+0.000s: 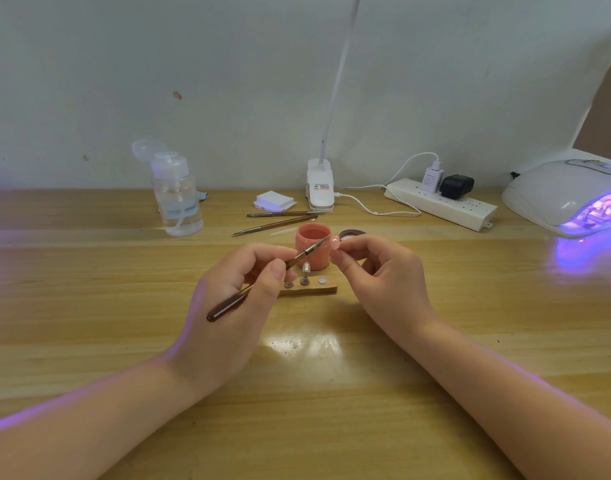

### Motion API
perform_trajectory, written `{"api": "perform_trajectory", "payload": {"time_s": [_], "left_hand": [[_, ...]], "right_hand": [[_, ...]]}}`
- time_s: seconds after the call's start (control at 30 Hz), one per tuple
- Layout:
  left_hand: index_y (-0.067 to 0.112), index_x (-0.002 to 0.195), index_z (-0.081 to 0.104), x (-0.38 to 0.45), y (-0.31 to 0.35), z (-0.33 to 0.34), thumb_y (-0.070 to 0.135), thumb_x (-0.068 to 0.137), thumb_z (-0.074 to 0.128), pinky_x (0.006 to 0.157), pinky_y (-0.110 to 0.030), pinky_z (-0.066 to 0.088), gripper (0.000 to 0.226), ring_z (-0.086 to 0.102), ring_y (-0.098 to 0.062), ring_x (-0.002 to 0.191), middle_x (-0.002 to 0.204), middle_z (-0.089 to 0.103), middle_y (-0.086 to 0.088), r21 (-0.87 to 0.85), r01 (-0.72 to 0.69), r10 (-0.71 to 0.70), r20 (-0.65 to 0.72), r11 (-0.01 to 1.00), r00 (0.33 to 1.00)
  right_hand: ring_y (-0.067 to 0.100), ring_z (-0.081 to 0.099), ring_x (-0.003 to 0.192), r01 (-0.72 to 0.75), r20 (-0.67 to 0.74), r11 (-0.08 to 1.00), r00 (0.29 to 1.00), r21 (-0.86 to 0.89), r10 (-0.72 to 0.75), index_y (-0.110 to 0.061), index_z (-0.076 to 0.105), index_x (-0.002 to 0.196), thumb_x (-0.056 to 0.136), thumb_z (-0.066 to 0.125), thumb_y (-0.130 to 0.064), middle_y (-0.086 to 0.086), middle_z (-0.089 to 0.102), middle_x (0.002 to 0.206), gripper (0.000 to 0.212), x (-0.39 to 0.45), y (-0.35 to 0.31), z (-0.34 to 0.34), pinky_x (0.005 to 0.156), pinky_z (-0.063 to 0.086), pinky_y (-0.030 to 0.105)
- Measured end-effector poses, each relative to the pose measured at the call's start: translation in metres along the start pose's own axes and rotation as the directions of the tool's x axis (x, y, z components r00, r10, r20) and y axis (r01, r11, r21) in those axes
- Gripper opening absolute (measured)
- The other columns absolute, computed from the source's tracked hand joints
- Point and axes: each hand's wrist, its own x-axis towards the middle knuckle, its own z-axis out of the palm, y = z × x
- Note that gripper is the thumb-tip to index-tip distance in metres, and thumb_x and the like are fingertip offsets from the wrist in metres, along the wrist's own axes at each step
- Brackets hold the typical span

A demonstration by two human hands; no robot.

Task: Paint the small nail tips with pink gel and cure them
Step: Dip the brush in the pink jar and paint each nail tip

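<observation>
A pale wooden table point(89, 341) stands against a plain whitish wall; violet light spills across it from the right.

Far left: a clear pump bottle point(177, 197) with its cap flipped open; a bluish item behind it is mostly hidden.

Left of centre: the left hand point(234, 306) pinches a dark-handled brush point(262, 280) between thumb and fingers. The handle end lies over the back of the hand, and the bristle tip point(326, 239) points up and right, reaching the nail tip point(334, 242).

Centre: a pink gel jar point(312, 249), open, stands just behind a small wooden block point(311, 289). The block carries small metal studs; one bears an unpainted tip point(306, 267), and the block's left part is hidden by the left hand. Behind the jar lie two spare brushes point(280, 220), a stack of white pads point(274, 200) and a white clip lamp point(319, 185) whose neck runs out of view at the top.

Right of centre: the right hand point(380, 275) pinches the pink nail tip at its fingertips, held above the table just right of the jar rim. Whatever carries the tip is hidden by the fingers. A dark lid point(352, 233) behind the hand is partly covered.

Right: a white power strip point(442, 206) holds two plugs. The curing lamp point(567, 195), glowing violet, is cut off by the right edge; its contents are too blurred to make out.
</observation>
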Motion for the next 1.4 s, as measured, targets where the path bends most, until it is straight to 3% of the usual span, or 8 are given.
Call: {"api": "perform_trajectory", "payload": {"time_s": [0.23,0.4,0.6,0.7,0.83,1.07,1.2,1.4], "left_hand": [[0.030,0.095,0.068,-0.0028,0.0025,-0.0036,0.032,0.088,0.047,0.077,-0.021,0.052,0.022,0.068,-0.011,0.084,0.086,0.071,0.002,0.004,-0.072,0.072,0.018,0.997,0.997],[0.027,0.100,0.067,0.0001,0.0031,-0.0005,0.036,0.091,0.048,0.075,-0.015,0.049,0.022,0.066,-0.008,0.086,0.089,0.072,0.004,0.002,-0.008,0.008,-0.047,1.000,0.999],[0.016,0.097,0.069,0.0020,0.0033,0.0019,0.021,0.090,0.047,0.069,-0.010,0.047,0.024,0.066,-0.004,0.079,0.084,0.073,0.002,-0.099,0.066,-0.070,-0.038,0.993,0.997],[0.014,0.091,0.069,0.0010,0.0051,0.0007,0.016,0.088,0.046,0.069,-0.010,0.048,0.024,0.068,-0.005,0.076,0.080,0.073,0.003,-0.105,0.057,-0.061,-0.031,0.993,0.998],[0.013,0.090,0.069,0.0004,0.0073,-0.0006,0.014,0.089,0.044,0.069,-0.010,0.047,0.025,0.067,-0.005,0.075,0.080,0.072,0.002,-0.093,0.023,-0.028,-0.050,0.995,0.998],[0.016,0.097,0.069,0.0019,0.0052,0.0020,0.023,0.091,0.048,0.071,-0.011,0.047,0.023,0.067,-0.005,0.080,0.085,0.073,0.000,-0.099,0.060,-0.066,-0.060,0.993,0.996],[0.019,0.094,0.069,-0.0012,0.0060,-0.0011,0.030,0.088,0.048,0.073,-0.015,0.051,0.024,0.068,-0.011,0.082,0.085,0.072,0.002,-0.041,-0.022,0.022,0.000,0.999,1.000],[0.038,0.101,0.067,0.0001,0.0055,-0.0012,0.039,0.088,0.047,0.079,-0.018,0.050,0.024,0.066,-0.010,0.091,0.094,0.071,0.009,0.042,-0.029,0.029,-0.010,0.999,1.000]], "right_hand": [[0.006,0.046,0.050,-0.021,0.007,1.000,1.000,-0.007,0.021,-0.018,0.073,0.092,0.085,0.071,-0.018,-0.010,0.070,0.078,0.007,0.0005,0.0002,-0.0015,0.054,0.044,0.028],[0.006,0.047,0.050,-0.018,0.007,1.000,1.000,-0.008,0.019,-0.016,0.074,0.091,0.085,0.072,-0.018,-0.010,0.071,0.079,0.007,0.0003,0.0009,-0.0011,0.054,0.043,0.024],[0.006,0.045,0.050,-0.030,0.006,1.000,1.000,0.008,0.030,-0.017,0.074,0.091,0.086,0.071,-0.019,-0.009,0.070,0.077,0.007,0.0003,-0.0002,-0.0011,0.053,0.041,0.025],[0.009,0.046,0.051,-0.034,0.007,0.999,0.999,0.003,0.034,-0.020,0.073,0.091,0.085,0.071,-0.018,-0.009,0.070,0.077,0.006,0.0001,-0.0008,-0.0018,0.055,0.044,0.031],[0.007,0.047,0.051,-0.033,0.016,0.999,0.999,-0.009,0.033,-0.019,0.073,0.092,0.085,0.071,-0.019,-0.009,0.070,0.077,0.007,0.0008,-0.0004,-0.0016,0.054,0.044,0.029],[0.007,0.046,0.050,-0.032,0.008,0.999,0.999,-0.003,0.032,-0.018,0.073,0.090,0.085,0.071,-0.021,-0.009,0.071,0.079,0.006,0.0005,-0.0007,-0.0012,0.054,0.044,0.028],[0.008,0.047,0.050,-0.031,0.012,1.000,0.999,-0.004,0.031,-0.019,0.073,0.092,0.086,0.071,-0.019,-0.010,0.071,0.078,0.007,0.0004,-0.0018,-0.0020,0.054,0.045,0.034],[0.005,0.046,0.049,-0.038,0.010,0.999,0.999,-0.002,0.038,-0.018,0.074,0.091,0.085,0.071,-0.020,-0.010,0.071,0.079,0.006,0.0000,-0.0008,-0.0019,0.054,0.043,0.025]]}}
